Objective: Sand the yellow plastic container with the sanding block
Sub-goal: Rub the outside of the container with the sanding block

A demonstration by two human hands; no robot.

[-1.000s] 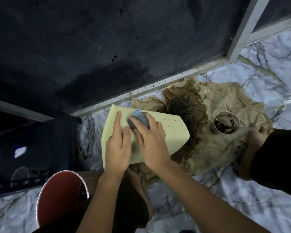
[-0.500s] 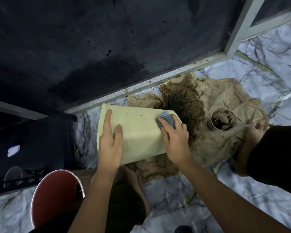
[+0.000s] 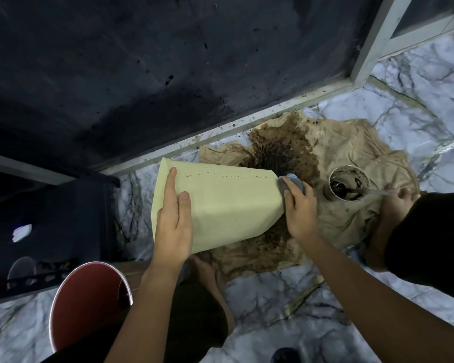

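The yellow plastic container (image 3: 228, 203) lies on its side over a stained cloth, its wider end to the left and narrow end to the right. A row of dark specks runs along its upper face. My left hand (image 3: 174, 221) lies flat on the wide end with fingers straight, holding it steady. My right hand (image 3: 300, 205) grips the grey sanding block (image 3: 290, 180) and presses it against the container's narrow right end.
A brown-stained beige cloth (image 3: 351, 158) covers the marble floor. On it stands a round tin (image 3: 349, 186) of dark liquid, stirred by another person's hand (image 3: 393, 200) at the right. A red bucket (image 3: 87, 299) stands near left. A dark wall with a metal frame (image 3: 247, 124) lies behind.
My right hand slid the sanding block rightward along the container, from beside my left hand to the narrow end. My left hand kept its place.
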